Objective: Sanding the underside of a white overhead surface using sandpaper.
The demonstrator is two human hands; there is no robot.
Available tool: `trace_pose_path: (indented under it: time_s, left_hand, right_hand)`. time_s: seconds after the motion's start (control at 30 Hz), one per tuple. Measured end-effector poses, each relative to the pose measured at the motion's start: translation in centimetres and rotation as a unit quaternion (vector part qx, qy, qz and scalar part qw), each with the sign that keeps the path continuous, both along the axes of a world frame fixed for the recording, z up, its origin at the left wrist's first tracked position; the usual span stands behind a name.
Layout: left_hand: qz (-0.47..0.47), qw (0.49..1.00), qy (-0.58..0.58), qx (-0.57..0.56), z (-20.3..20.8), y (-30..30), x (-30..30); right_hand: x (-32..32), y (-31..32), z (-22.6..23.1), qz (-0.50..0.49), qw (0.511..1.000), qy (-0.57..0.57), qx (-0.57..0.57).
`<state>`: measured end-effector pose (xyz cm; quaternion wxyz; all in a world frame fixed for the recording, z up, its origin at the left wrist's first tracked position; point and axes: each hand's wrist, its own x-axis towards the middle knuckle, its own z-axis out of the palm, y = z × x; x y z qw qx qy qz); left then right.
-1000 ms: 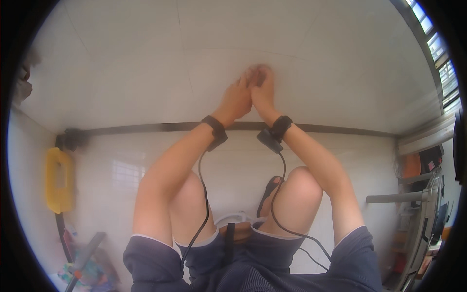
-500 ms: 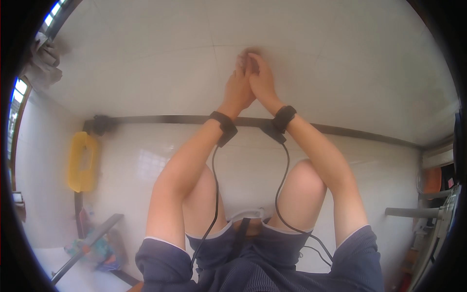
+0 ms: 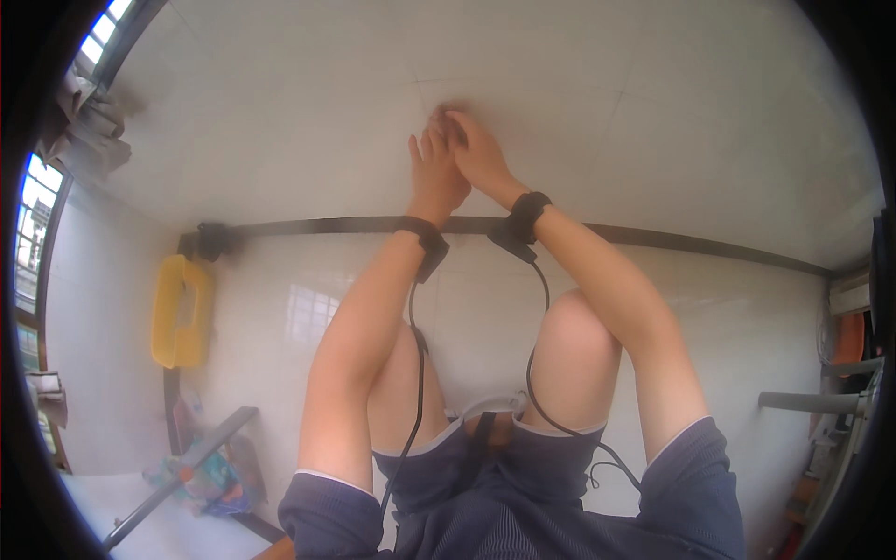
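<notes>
My hands meet in front of a pale, tiled surface (image 3: 579, 140), beyond a dark strip. My left hand (image 3: 437, 179) has its fingers partly spread, the outermost standing apart from the others. Leaning against it from the right is my right hand (image 3: 483, 157), its fingers curled. A small dark brown patch (image 3: 455, 131) shows between the hands at the fingertips; blur hides whether it is an object or shadow. Black bands (image 3: 429, 245) with cables circle both wrists.
To the left stands a yellow plastic thing (image 3: 168, 322) with a long opening. Below it are a grey bar (image 3: 219, 437) and a colourful bag-like bundle (image 3: 205, 476). Another grey bar (image 3: 807, 402) juts in from the right. Crumpled cloth (image 3: 93, 126) lies at the upper left.
Both hands have moved a little left and slightly nearer to me. The left hand's fingers have spread further, and the right hand now leans across more. The view has shifted slightly.
</notes>
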<state>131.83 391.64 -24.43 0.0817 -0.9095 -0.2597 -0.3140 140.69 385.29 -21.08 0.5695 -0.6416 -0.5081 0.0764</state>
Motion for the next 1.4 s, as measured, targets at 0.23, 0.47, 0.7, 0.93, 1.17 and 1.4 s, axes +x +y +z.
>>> trace_pose_path:
  time_s: [0.23,0.47,0.7,0.93,1.17,1.4]
  left_hand:
    - [0.027,0.999,-0.019,0.018,0.8,-0.3,0.8]
    - [-0.026,0.998,-0.063,-0.006,-1.3,-0.3,1.8]
    - [-0.089,0.994,-0.059,-0.009,-2.8,-0.7,3.0]
    - [-0.158,0.978,-0.125,0.054,-0.4,-1.8,5.0]
    - [-0.185,0.980,-0.069,0.033,-3.6,-2.3,7.7]
    - [-0.240,0.970,-0.031,0.021,-3.6,-2.0,8.3]
  right_hand:
    - [0.3,0.1,0.5,-0.002,0.998,-0.028,0.056]
    - [1.4,-1.2,-0.5,0.001,0.999,-0.054,-0.001]
    - [3.8,-2.7,-2.6,-0.004,0.996,-0.086,-0.005]
    - [6.1,-5.5,-1.6,-0.021,1.000,0.020,0.001]
    - [7.6,-6.8,-4.3,-0.108,0.992,-0.024,-0.068]
    - [8.5,-7.6,-3.6,-0.120,0.988,0.059,-0.079]
